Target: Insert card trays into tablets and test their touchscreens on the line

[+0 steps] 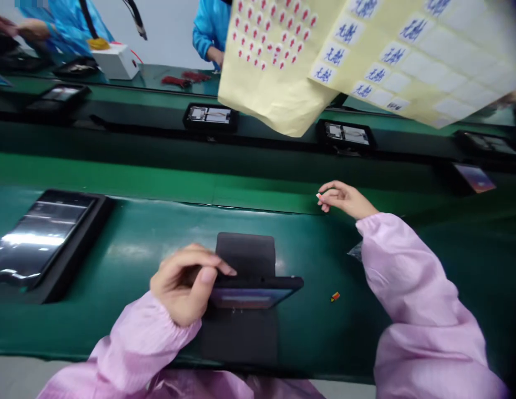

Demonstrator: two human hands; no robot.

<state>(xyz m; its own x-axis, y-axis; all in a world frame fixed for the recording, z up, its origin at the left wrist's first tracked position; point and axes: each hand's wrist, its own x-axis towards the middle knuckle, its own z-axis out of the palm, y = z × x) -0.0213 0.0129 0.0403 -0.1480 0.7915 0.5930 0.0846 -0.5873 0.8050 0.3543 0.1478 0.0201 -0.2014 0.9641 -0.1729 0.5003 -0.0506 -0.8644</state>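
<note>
A dark tablet (258,292) stands on edge, screen side facing me, over a black pad (246,246). My left hand (187,282) grips its upper left edge, with the index finger lying along the top; part of the grip is hidden. Out to the right, above the far edge of the green mat, my right hand (343,199) pinches a small white sticker (318,196) with a bit of red on it. A tiny orange-and-yellow piece (335,297) lies on the mat right of the tablet.
Yellow sheets of red-arrow stickers (274,61) and handwritten labels (393,55) hang overhead. Behind the mat runs a line with open devices in black trays (210,116). A film-covered device (41,238) lies at left. Co-workers in blue sleeves (205,27) are opposite.
</note>
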